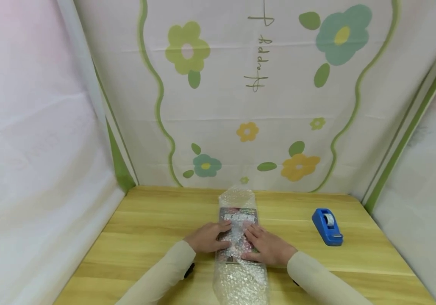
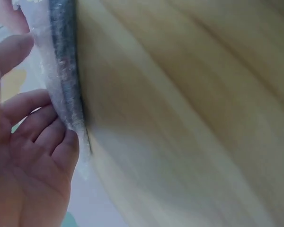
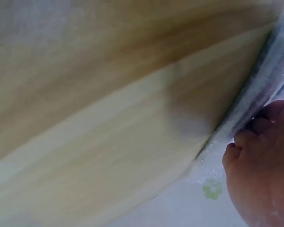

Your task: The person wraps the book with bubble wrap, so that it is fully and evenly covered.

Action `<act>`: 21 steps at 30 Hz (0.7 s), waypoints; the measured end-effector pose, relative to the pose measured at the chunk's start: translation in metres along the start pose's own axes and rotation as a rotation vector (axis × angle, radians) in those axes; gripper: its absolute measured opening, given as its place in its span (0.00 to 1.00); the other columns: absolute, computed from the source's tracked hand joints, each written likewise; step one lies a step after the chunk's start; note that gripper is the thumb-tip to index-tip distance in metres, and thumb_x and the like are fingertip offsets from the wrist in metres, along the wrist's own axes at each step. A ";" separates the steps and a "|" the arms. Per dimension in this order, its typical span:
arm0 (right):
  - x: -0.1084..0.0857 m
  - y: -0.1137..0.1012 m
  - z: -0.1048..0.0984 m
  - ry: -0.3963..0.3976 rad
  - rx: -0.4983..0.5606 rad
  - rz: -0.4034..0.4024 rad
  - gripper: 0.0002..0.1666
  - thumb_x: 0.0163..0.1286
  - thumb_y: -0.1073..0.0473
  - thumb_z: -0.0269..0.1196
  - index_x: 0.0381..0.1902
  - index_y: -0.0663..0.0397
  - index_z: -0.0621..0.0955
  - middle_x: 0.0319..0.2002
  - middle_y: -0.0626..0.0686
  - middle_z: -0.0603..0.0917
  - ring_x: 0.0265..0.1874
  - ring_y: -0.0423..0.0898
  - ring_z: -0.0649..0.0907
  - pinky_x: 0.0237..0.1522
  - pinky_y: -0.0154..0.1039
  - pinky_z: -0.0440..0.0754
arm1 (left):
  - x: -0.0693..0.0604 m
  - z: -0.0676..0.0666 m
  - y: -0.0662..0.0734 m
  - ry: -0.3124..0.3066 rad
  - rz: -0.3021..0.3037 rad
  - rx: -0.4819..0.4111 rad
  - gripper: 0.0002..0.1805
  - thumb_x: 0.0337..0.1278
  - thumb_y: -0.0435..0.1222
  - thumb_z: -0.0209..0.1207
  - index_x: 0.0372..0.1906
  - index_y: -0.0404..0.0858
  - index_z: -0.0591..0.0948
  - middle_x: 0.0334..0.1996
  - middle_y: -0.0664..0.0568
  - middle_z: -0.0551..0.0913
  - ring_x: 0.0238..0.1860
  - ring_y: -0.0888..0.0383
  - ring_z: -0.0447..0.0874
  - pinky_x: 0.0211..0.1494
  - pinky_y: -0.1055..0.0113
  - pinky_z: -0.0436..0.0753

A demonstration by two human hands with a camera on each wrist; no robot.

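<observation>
A flat rectangular item with a dark, colourful printed face (image 1: 237,215) lies on the table under clear bubble wrap (image 1: 240,281), which extends past its far and near ends. The left hand (image 1: 209,238) rests on its left edge, fingers and thumb lying on the wrap. From the right, the right hand (image 1: 269,246) lies with extended fingers on the wrapped top. In the left wrist view the left hand (image 2: 38,146) touches the wrapped side (image 2: 66,71) with slightly bent fingers. The right wrist view has the right hand (image 3: 265,161) against the other wrapped edge (image 3: 255,94).
A blue tape dispenser (image 1: 328,228) with a roll of tape stands on the wooden table (image 1: 145,220), to the right of the wrapped item. Pale cloth walls with printed flowers (image 1: 299,166) rise behind the table and at both sides.
</observation>
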State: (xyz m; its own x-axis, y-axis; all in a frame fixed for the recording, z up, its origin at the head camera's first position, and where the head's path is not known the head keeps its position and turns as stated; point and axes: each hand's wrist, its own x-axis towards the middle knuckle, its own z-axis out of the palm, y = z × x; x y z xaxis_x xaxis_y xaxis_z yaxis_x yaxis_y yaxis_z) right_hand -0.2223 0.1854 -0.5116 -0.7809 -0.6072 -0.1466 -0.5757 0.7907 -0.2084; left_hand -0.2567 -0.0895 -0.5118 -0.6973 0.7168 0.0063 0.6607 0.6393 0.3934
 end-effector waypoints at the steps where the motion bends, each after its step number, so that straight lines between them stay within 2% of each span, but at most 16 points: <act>1: 0.000 0.001 -0.001 0.000 0.005 0.002 0.57 0.76 0.22 0.49 0.85 0.56 0.57 0.87 0.57 0.53 0.85 0.59 0.56 0.83 0.58 0.63 | 0.001 0.001 0.000 0.003 -0.002 0.005 0.37 0.76 0.53 0.60 0.78 0.35 0.70 0.80 0.45 0.67 0.80 0.47 0.69 0.80 0.54 0.73; 7: -0.006 0.002 -0.016 -0.037 0.039 0.028 0.56 0.77 0.24 0.51 0.85 0.56 0.57 0.86 0.59 0.56 0.84 0.61 0.60 0.81 0.59 0.65 | 0.004 0.003 -0.001 0.026 -0.020 0.029 0.40 0.70 0.55 0.65 0.76 0.36 0.73 0.79 0.47 0.70 0.79 0.49 0.70 0.79 0.57 0.74; 11: -0.017 -0.003 -0.036 -0.084 0.050 0.085 0.55 0.78 0.26 0.52 0.85 0.58 0.58 0.85 0.59 0.57 0.83 0.61 0.62 0.81 0.59 0.65 | 0.004 0.000 0.004 0.026 -0.025 0.031 0.39 0.70 0.54 0.66 0.76 0.35 0.73 0.79 0.45 0.71 0.78 0.48 0.71 0.79 0.57 0.75; 14: -0.020 -0.006 -0.046 -0.090 0.039 0.110 0.54 0.79 0.28 0.54 0.84 0.61 0.59 0.85 0.61 0.57 0.83 0.63 0.62 0.81 0.60 0.65 | 0.003 -0.004 0.008 0.020 -0.029 0.041 0.39 0.69 0.53 0.67 0.76 0.34 0.74 0.78 0.45 0.72 0.78 0.47 0.72 0.78 0.56 0.76; 18: -0.015 -0.008 -0.049 -0.062 -0.019 0.094 0.54 0.79 0.30 0.54 0.84 0.63 0.58 0.85 0.63 0.56 0.83 0.63 0.61 0.82 0.60 0.63 | 0.003 -0.005 0.010 0.008 -0.044 0.055 0.39 0.69 0.53 0.67 0.76 0.35 0.73 0.78 0.45 0.71 0.78 0.47 0.72 0.78 0.57 0.76; 21: -0.007 -0.007 -0.043 -0.041 -0.050 0.054 0.54 0.79 0.29 0.53 0.84 0.61 0.57 0.85 0.62 0.56 0.83 0.62 0.61 0.83 0.57 0.63 | 0.003 -0.003 0.009 0.004 -0.046 0.059 0.39 0.70 0.54 0.66 0.76 0.36 0.73 0.79 0.46 0.70 0.78 0.48 0.71 0.79 0.57 0.74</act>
State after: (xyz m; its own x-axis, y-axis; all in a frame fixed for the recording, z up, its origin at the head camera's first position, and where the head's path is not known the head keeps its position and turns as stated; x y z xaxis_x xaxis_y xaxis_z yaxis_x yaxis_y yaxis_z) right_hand -0.2229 0.1878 -0.4676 -0.8009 -0.5656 -0.1964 -0.5452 0.8245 -0.1512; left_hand -0.2535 -0.0825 -0.5053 -0.7280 0.6855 -0.0068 0.6433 0.6866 0.3386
